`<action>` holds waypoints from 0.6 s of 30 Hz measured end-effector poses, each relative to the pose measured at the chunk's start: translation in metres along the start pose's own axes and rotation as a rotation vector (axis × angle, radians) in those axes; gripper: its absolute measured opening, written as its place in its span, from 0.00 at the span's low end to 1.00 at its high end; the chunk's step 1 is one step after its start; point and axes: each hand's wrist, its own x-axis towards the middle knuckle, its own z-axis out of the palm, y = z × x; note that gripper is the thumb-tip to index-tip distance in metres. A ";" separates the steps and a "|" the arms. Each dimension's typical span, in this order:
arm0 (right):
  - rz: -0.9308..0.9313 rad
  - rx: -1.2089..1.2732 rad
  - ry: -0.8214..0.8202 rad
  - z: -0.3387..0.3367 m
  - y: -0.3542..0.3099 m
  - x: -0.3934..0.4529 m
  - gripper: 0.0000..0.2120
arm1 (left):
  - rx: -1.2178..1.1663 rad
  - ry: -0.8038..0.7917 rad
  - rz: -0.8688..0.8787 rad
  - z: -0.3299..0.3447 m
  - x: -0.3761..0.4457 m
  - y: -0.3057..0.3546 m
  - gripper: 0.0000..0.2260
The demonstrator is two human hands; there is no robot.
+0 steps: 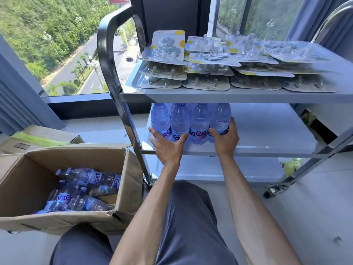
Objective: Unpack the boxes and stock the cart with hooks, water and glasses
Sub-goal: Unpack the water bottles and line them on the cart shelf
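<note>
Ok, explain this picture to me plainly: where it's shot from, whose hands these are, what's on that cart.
The camera sits on a person's head, looking down at their own arms and knees. No machine here. A metal cart stands by a window. Its top shelf holds packs of hooks. On the middle shelf stand water bottles. The left hand lies open against the front bottles, fingers spread; the right hand curls round the rightmost one. On the floor at left, an open cardboard box holds more bottles lying down. No glasses are visible.
</note>
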 end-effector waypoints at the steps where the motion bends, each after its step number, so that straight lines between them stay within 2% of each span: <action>1: 0.002 0.000 -0.002 0.000 0.001 0.001 0.31 | 0.006 0.001 0.006 0.001 -0.002 -0.001 0.60; 5: 0.065 -0.002 -0.017 0.004 0.007 -0.002 0.40 | 0.035 -0.007 0.017 0.000 -0.005 -0.002 0.60; 7: 0.179 -0.032 0.059 0.008 0.010 -0.016 0.44 | 0.001 -0.022 0.021 -0.002 -0.004 -0.003 0.58; 9: 0.191 -0.045 0.219 0.015 0.006 -0.043 0.35 | -0.058 -0.043 0.041 -0.008 -0.005 -0.009 0.53; 11: 0.105 -0.038 0.326 0.027 0.002 -0.072 0.22 | -0.115 -0.058 0.096 -0.021 -0.004 -0.023 0.42; 13: 0.000 -0.019 0.285 0.044 0.000 -0.098 0.15 | -0.139 -0.007 0.160 -0.041 0.000 -0.043 0.26; 15: -0.064 0.010 0.176 0.062 -0.004 -0.118 0.11 | -0.114 0.122 0.217 -0.067 0.005 -0.065 0.13; 18: -0.047 0.023 -0.067 0.098 -0.014 -0.146 0.08 | -0.113 0.308 0.197 -0.110 0.018 -0.104 0.07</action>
